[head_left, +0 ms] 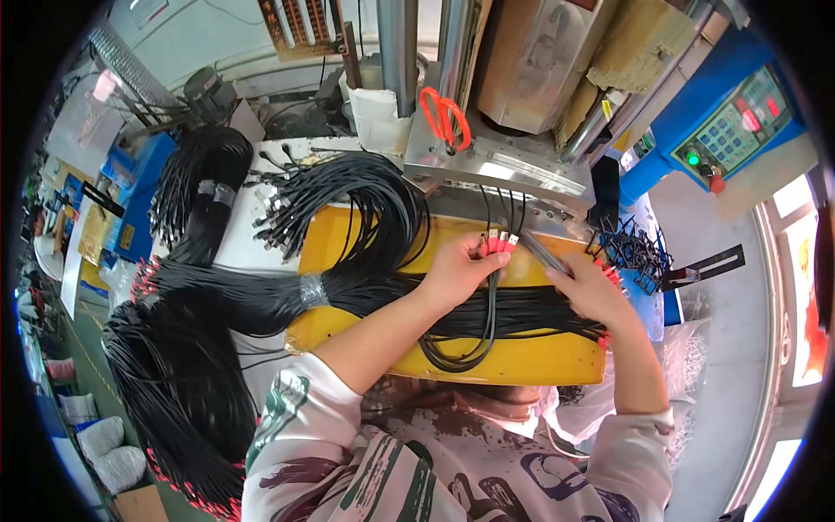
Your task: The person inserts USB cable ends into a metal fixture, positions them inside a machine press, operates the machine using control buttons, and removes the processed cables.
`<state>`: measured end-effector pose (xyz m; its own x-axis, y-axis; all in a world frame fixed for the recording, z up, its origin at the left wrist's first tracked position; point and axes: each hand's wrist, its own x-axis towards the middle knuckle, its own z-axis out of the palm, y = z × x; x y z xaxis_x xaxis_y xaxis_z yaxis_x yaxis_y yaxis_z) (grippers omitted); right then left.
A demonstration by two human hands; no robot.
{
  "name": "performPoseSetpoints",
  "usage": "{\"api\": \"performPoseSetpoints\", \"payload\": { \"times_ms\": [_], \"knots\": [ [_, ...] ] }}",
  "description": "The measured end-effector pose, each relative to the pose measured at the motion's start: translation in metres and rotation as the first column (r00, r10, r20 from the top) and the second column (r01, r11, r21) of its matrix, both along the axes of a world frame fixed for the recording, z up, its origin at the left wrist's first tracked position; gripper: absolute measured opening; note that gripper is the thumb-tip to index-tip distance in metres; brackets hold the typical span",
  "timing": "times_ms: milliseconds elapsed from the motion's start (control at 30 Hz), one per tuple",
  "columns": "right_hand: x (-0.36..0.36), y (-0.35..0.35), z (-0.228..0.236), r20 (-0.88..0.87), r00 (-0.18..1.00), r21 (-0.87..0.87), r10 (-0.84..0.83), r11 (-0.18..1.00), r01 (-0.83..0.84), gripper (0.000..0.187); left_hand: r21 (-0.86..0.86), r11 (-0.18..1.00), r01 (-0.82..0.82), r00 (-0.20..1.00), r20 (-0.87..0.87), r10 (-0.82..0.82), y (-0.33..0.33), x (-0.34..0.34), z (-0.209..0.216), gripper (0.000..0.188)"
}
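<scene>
My left hand is closed around several black cables, and their red-bodied USB plugs stick up side by side above its thumb. The cables loop down below that hand. To its right, my right hand grips a slim grey metal tool, possibly tweezers, which slants up and left toward the machine's edge. The tool's tip and exact kind are hard to make out. Both hands are over a yellow board, across which a thick bundle of black cables lies. Red connectors show at the bundle's right end.
A press-like machine with a metal block stands just beyond the hands; orange-handled scissors hang on it. Tied black cable bundles fill the left side. At right are black moulded scraps and a blue control panel.
</scene>
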<state>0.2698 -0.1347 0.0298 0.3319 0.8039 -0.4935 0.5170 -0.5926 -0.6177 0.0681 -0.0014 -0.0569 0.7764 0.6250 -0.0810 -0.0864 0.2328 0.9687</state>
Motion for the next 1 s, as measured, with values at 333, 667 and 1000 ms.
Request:
{"api": "performPoseSetpoints", "payload": {
  "times_ms": [333, 667, 1000],
  "knots": [
    [-0.021, 0.014, -0.029, -0.462, 0.885, 0.559, -0.058, 0.756, 0.341, 0.039, -0.109, 0.991, 0.075, 0.991, 0.122, -0.062, -0.035, 0.003, 0.031, 0.014],
    [-0.032, 0.009, -0.05, -0.236, 0.971, 0.669, -0.019, 0.722, 0.177, 0.04, 0.003, 0.999, 0.051, 0.996, 0.077, -0.051, -0.037, 0.01, 0.017, 0.013],
    [-0.029, 0.009, -0.044, 0.088, 0.996, 0.724, -0.019, 0.688, -0.051, 0.041, 0.014, 0.999, -0.048, 0.999, -0.008, 0.048, -0.027, 0.008, 0.022, 0.018]
  ]
}}
